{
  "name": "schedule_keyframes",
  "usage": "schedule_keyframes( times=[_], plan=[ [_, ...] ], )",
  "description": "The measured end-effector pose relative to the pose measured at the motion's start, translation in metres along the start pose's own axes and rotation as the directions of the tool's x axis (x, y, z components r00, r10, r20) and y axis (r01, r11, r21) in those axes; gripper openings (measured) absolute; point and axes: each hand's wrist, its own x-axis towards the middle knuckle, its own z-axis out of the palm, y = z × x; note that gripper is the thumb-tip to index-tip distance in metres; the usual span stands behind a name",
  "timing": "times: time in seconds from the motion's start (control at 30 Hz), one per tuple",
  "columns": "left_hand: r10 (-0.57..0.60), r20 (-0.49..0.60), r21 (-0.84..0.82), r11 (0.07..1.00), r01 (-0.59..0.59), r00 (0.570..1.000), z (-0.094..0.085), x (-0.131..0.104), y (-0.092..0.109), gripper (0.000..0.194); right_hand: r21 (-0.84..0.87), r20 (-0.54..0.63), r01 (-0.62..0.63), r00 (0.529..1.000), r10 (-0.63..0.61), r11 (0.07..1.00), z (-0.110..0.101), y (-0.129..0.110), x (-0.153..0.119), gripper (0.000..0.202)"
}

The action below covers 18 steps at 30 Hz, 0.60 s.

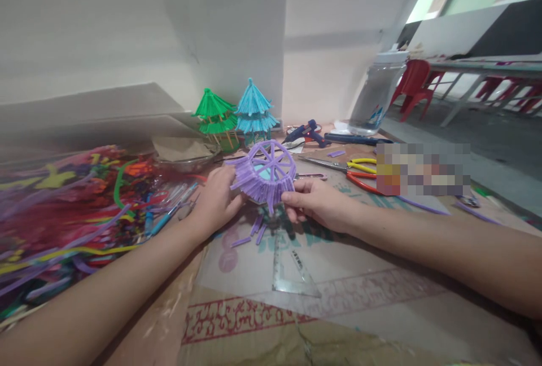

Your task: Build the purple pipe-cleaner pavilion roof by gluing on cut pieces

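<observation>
Between my hands is a purple pipe-cleaner roof (265, 185), a ring with spokes and a skirt of short strips hanging around it, some of the rim bare. My left hand (220, 199) grips its left side, fingertips partly hidden behind the strips. On the right, the thumb and fingers of my right hand (311, 202) pinch the lower edge. Several cut purple pieces (241, 242) lie on the table below it. A clear set square (292, 270) rests closer to me. Scissors (330, 165) with orange-red and yellow handles lie beyond my right hand.
Green (214, 112) and blue pagoda models (254, 109) stand at the back, by the wall. Right of them are a blue glue gun (305, 133) and a large clear jar (375, 95). A pile of coloured pipe cleaners (63, 202) covers the left side, with pens (173, 208) beside it.
</observation>
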Motion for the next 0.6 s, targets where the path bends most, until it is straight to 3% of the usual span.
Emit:
schedule_keyframes(
  times=[0.23,0.37,0.6],
  plan=[
    [-0.007,-0.012,-0.073,0.997,0.006,1.0,0.001,0.0006,0.0021,0.035,-0.032,0.001,0.012,1.0,-0.012,0.999,0.0014,-0.0014,-0.0005,0.039],
    [-0.106,0.039,-0.18,0.977,0.111,0.994,0.0029,0.004,0.0007,0.034,-0.053,0.024,0.016,1.0,-0.015,0.998,-0.0014,0.0017,0.0008,0.051],
    [-0.133,0.084,-0.272,0.95,0.151,0.988,0.0084,0.0053,-0.0073,0.032,-0.024,-0.057,0.056,0.997,-0.057,0.998,-0.0036,0.0013,0.0031,0.053]
  ],
)
